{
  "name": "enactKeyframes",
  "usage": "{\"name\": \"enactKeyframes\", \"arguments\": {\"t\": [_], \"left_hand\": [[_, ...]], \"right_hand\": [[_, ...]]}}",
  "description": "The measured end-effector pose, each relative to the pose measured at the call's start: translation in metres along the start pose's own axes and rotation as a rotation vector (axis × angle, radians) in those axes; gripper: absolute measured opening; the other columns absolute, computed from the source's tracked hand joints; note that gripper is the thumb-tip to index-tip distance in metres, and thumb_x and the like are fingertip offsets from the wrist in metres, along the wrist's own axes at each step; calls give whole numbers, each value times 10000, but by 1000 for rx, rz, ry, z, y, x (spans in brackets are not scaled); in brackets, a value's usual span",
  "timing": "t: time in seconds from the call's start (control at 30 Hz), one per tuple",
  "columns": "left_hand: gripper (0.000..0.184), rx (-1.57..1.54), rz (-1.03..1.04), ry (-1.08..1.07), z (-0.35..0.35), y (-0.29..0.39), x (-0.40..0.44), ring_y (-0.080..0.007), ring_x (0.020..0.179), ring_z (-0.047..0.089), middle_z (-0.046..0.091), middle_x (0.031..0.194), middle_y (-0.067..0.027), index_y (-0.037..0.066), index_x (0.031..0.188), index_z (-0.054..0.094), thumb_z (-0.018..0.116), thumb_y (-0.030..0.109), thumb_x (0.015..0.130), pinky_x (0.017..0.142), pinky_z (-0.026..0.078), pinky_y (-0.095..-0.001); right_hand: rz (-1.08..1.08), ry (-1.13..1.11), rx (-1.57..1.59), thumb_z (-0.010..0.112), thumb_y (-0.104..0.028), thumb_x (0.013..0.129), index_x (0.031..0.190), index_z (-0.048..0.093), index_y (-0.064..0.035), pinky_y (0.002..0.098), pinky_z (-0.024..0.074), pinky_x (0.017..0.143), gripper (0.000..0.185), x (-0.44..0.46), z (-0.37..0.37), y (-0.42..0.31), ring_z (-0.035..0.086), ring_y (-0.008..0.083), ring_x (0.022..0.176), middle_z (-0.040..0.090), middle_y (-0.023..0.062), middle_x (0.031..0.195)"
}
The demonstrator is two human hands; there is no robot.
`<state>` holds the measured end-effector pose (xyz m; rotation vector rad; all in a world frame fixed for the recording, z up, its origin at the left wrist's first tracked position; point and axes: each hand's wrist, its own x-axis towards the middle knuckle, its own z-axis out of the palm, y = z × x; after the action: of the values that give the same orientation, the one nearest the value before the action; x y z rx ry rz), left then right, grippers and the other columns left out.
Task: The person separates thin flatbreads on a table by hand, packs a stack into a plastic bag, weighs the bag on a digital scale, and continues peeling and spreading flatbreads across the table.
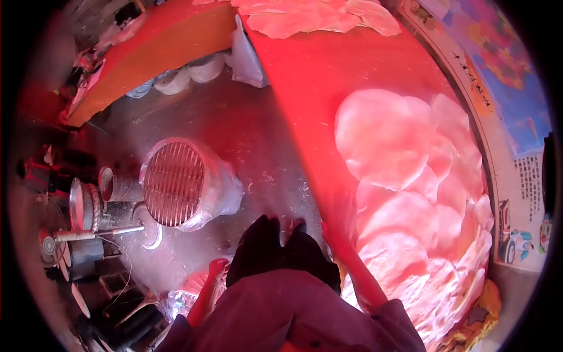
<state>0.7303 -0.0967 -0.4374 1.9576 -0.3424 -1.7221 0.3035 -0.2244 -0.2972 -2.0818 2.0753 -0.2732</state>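
My right hand point(335, 239) is at the edge of the red-covered table point(299, 100), beside a spread of thin round sheets that look like flatbreads point(384, 132). Its fingers blend into the red light, so I cannot make out their pose. Low at my left side hangs my left hand point(218, 267), above a shiny plastic-wrapped bundle point(190, 290). The fingers of that hand are too small and dim to read. The flatbreads overlap in a broad layer along the right part of the table.
A round slatted rack point(174, 182) tops a plastic-wrapped drum on the floor to the left. Metal pots point(82, 258) and other gear crowd the far left. White sacks point(205, 69) sit under an orange-sided table point(170, 47). More flatbreads point(316, 16) lie at the back. A printed wall panel point(516, 117) borders the right.
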Motion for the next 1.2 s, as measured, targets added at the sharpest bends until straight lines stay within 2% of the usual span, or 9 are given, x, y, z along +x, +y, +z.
{"name": "enactKeyframes", "arguments": {"t": [0.1,0.3,0.5,0.63,0.77,0.93,1.03,1.07,1.2], "left_hand": [[190,-140,36,147,11,2,-16,-151,471,495,495,562,-16,84,577,541,561,16,752,442,409,-291],[69,200,273,34,11,10,37,-167,600,586,606,664,-51,13,746,677,628,62,742,547,469,-298],[185,-142,16,-45,17,83,83,-204,665,638,641,778,-64,39,956,617,630,179,835,625,541,-344],[207,-302,25,-69,7,118,89,-253,673,659,644,827,-102,53,1011,569,606,187,857,615,575,-387],[184,-378,9,79,-23,122,85,-254,637,660,633,775,-111,55,983,574,599,181,852,620,594,-391],[216,-341,-60,157,-62,76,108,-291,633,672,648,786,-159,15,1003,582,613,148,837,602,597,-420],[188,-439,-86,194,-67,74,96,-292,623,671,646,768,-163,11,968,595,608,140,832,577,596,-419],[95,-462,-101,248,-62,79,90,-234,519,623,597,662,-101,44,791,585,584,133,824,518,571,-374],[178,-425,-63,182,-55,71,77,-201,471,567,538,571,-79,46,640,544,566,76,814,480,528,-334]], "right_hand": [[-27,64,55,643,-141,730,1424,300,-36,615,150,1097,780,3,-4,-1,175,525,1349,219,357,1431],[-21,85,-41,603,-127,739,1397,337,-34,614,189,1084,716,7,13,3,221,534,1326,252,371,1405],[-45,50,-119,596,-186,742,1410,320,-28,619,183,1086,740,15,6,-9,220,548,1315,244,388,1398],[-21,3,-95,598,-209,753,1412,315,-20,623,170,1090,741,18,-4,-19,201,552,1322,226,387,1414],[-1,-3,-194,616,-244,749,1433,284,-19,631,168,1090,793,17,9,-22,193,556,1333,195,370,1448],[-107,5,-303,429,-454,899,1464,200,-10,644,175,1075,755,17,17,-24,147,578,1338,122,377,1469],[-143,-27,-300,437,-432,893,1464,201,-9,631,192,1070,749,26,19,-24,177,567,1321,151,375,1449],[-158,-40,-297,439,-425,891,1463,201,-9,626,197,1068,747,31,19,-24,187,563,1315,161,374,1443],[-229,-115,-310,449,-395,884,1462,201,-8,609,219,1062,740,51,20,-18,226,548,1292,200,370,1416]]}}
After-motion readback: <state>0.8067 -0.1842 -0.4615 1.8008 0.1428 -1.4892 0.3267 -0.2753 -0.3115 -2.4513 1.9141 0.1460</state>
